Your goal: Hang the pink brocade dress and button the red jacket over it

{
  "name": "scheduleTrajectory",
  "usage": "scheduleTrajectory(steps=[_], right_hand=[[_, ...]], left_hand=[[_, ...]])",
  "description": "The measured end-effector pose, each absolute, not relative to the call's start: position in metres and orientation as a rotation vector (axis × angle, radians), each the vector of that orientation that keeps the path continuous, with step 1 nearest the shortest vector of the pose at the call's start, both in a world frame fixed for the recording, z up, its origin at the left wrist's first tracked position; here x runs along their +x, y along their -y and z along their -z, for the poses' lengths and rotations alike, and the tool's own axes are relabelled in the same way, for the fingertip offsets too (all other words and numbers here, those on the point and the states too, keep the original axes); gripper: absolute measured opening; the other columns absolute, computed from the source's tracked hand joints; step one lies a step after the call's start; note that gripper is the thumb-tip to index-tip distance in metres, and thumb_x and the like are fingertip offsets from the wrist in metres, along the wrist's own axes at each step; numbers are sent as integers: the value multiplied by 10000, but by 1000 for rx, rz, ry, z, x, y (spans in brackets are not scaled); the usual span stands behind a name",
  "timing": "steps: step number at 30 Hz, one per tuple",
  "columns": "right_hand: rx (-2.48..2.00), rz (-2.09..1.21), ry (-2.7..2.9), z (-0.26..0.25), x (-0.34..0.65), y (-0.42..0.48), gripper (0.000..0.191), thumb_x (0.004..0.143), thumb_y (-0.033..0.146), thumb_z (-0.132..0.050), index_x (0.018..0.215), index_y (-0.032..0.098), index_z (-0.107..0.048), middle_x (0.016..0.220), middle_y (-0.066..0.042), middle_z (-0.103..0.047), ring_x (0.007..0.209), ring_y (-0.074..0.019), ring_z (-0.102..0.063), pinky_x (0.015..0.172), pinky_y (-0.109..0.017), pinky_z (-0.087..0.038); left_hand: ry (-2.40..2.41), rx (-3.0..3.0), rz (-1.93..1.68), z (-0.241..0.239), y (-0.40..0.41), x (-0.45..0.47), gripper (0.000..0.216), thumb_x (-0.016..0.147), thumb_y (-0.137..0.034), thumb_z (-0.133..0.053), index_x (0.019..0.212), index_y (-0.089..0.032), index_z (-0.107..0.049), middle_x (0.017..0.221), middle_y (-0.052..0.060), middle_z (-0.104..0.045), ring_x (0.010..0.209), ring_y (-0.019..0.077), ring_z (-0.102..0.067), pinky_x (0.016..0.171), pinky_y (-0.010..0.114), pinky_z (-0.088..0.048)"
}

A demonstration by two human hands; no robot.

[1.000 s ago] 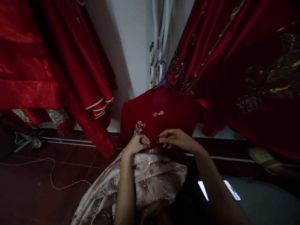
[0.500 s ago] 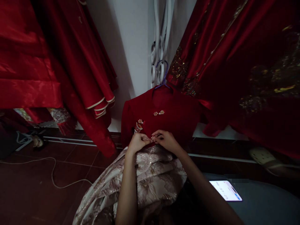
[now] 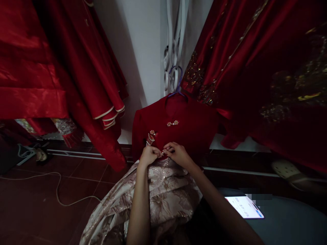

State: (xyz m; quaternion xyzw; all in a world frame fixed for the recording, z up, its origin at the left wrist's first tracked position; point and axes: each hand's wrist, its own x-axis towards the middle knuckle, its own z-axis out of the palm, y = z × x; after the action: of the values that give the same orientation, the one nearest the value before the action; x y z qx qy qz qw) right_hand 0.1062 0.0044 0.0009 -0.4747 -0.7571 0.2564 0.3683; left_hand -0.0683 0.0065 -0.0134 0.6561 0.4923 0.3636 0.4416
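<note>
A dark red jacket (image 3: 199, 119) hangs in front of me on a purple hanger (image 3: 180, 76). High on its chest sits a beaded frog fastener (image 3: 173, 123). Further left a beaded brooch (image 3: 151, 137) with dangling strands is pinned on. At the jacket's front, lower down, my left hand (image 3: 150, 154) and my right hand (image 3: 176, 152) meet fingertip to fingertip. Both are closed in a pinch on a second small beaded fastener (image 3: 162, 152), largely covered by the fingers. Below the hands, a pale floral brocade skirt (image 3: 173, 190) spreads over my lap.
Red garments (image 3: 84, 68) hang at left, and sequined red ones (image 3: 245, 68) at right. A lit phone (image 3: 244, 207) lies on a grey surface (image 3: 291, 217). A cable (image 3: 60, 187) runs over the tiled floor, and a pale clog (image 3: 286, 169) stands at right.
Both hands have shifted very slightly left with the fastener, still pinching it. The right forearm has moved a little left as well. The jacket hangs almost as before.
</note>
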Motion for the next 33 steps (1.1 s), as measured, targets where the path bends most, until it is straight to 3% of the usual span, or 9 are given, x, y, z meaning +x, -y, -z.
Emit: scheduleTrajectory(steps=[8, 12, 15, 23, 33], right_hand=[[-1152, -579, 2023, 9, 99, -2, 115, 808, 195, -492, 906, 197, -553, 889, -43, -533, 775, -116, -571, 703, -232, -473], [-1187, -579, 2069, 9, 103, -3, 219, 773, 185, -531, 991, 193, -539, 931, -38, -514, 613, -72, -528, 662, -233, -465], [-1186, -638, 2114, -2, 115, -4, 319, 714, 201, -604, 1029, 200, -554, 961, -36, -534, 564, -59, -512, 636, -234, -463], [-1211, -670, 2013, -42, 141, 2, 194, 778, 294, -551, 937, 214, -627, 826, -24, -654, 704, -127, -584, 663, -245, -465], [-1210, -689, 2049, -39, 135, 3, 145, 779, 274, -551, 879, 218, -639, 794, -7, -665, 697, -120, -595, 633, -230, -462]], left_hand=[[-1289, 1687, -913, 17, -9, -76, 228, 619, -328, -680, 749, -144, -714, 717, 35, -697, 676, 143, -610, 680, 251, -477], [-1271, 1639, -966, 18, -9, -72, 187, 579, -206, -697, 741, -122, -654, 707, 30, -662, 648, 117, -592, 647, 232, -471], [-1257, 1684, -1009, 17, -8, -74, 334, 528, -132, -713, 837, -132, -587, 753, 6, -623, 633, 90, -567, 608, 201, -450], [-1274, 1893, -949, 7, -4, -78, 329, 595, -390, -720, 764, -162, -553, 746, -4, -600, 664, 105, -545, 621, 217, -422], [-1343, 1975, -904, 4, -2, -75, 291, 583, -354, -734, 730, -169, -566, 742, -1, -620, 677, 121, -553, 619, 221, -405]])
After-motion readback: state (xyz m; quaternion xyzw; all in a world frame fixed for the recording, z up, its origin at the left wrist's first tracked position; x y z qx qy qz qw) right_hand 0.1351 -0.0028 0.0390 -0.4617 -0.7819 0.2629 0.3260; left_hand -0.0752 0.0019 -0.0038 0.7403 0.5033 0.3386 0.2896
